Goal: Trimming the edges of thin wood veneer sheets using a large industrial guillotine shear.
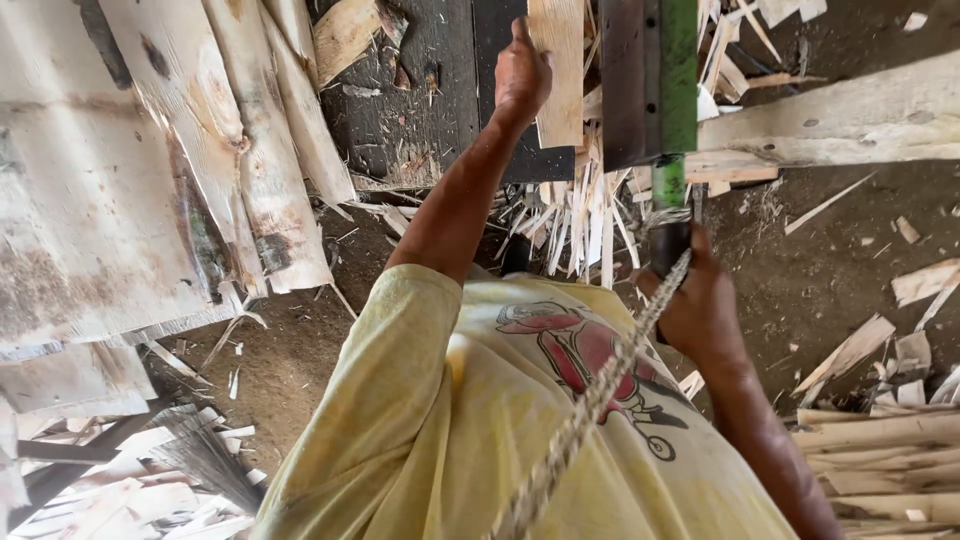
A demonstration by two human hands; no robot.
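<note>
The left hand [522,75] reaches up and grips a thin pale wood strip [558,70], its fingers pressed around the strip's left edge, holding it against the dark counter [430,90] beside a green-and-dark machine arm [650,80]. The right hand [700,300] is wrapped around the dark handle [670,245] below the green bar, fingers closed on it, with a twisted rope [590,400] running down from the handle across the yellow shirt [450,430]. Slivers of cut wood [580,225] lie heaped under the counter; veneer sheets [150,150] lie stacked at the left.
</note>
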